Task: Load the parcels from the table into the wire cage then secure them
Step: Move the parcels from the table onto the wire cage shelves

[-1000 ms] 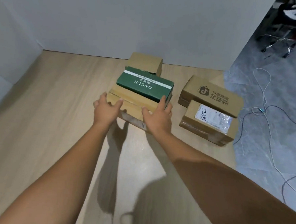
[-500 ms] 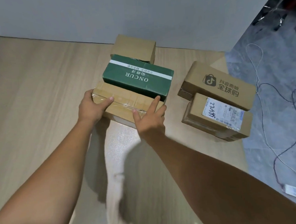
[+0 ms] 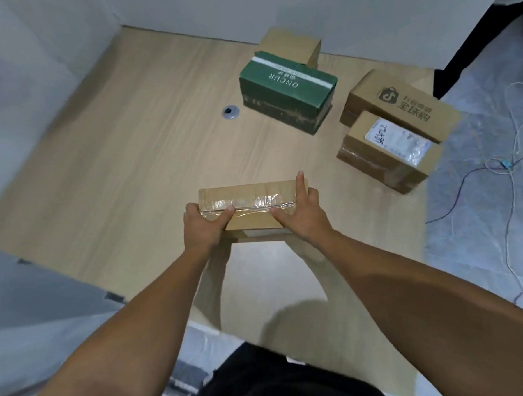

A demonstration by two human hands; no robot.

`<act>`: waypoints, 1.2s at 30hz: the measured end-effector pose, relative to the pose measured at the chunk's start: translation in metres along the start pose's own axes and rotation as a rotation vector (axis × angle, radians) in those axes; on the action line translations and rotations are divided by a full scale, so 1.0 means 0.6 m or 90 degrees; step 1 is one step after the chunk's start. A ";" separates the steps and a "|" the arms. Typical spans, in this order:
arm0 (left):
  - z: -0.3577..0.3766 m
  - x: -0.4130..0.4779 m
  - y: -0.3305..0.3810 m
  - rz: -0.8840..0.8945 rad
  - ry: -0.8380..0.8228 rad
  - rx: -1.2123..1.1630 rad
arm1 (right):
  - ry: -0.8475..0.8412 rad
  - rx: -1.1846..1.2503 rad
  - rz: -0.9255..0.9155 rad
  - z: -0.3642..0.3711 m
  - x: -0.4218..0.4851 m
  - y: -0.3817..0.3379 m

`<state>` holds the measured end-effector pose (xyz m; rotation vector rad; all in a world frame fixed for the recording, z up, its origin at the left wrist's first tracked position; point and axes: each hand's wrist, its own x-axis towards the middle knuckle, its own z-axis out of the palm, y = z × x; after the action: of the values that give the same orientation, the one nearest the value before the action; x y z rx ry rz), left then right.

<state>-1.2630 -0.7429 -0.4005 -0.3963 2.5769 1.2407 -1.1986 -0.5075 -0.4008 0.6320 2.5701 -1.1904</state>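
Pale wood counter (image 3: 131, 174) fills most of my view, boxed in by white walls (image 3: 365, 10) beyond the hands and to their left. To their right it drops off to a grey floor (image 3: 484, 246) strewn with thin cables (image 3: 510, 166).

Both hands are on the taped parcel (image 3: 248, 198), a flat brown carton with clear tape along its top, held in front of me over the near part of the counter. The left hand (image 3: 205, 228) grips its left end, thumb pressed on the tape and fingers curled round the side. The right hand (image 3: 303, 213) clasps the right end, thumb on top and forefinger stretched out along the far corner. I cannot tell whether the carton's underside touches the wood.

Well beyond the hands sits a green box (image 3: 288, 90) printed ONCUR, with a plain brown box (image 3: 291, 46) just behind it against the wall. Beyond and to the right of the right hand a logo box (image 3: 401, 105) lies touching a labelled box (image 3: 388, 151), which is the nearer of the two. A small grey grommet (image 3: 230, 112) is set in the wood beyond the left hand.
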 end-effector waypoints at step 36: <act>-0.314 -0.687 -0.670 -0.670 0.969 -0.683 | -0.807 -0.556 -0.891 0.858 -0.648 -0.515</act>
<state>-0.7593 -1.0776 -0.4358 -3.2216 1.0814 1.9027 -0.9876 -1.1901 -0.3746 -1.6925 1.6857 -0.1822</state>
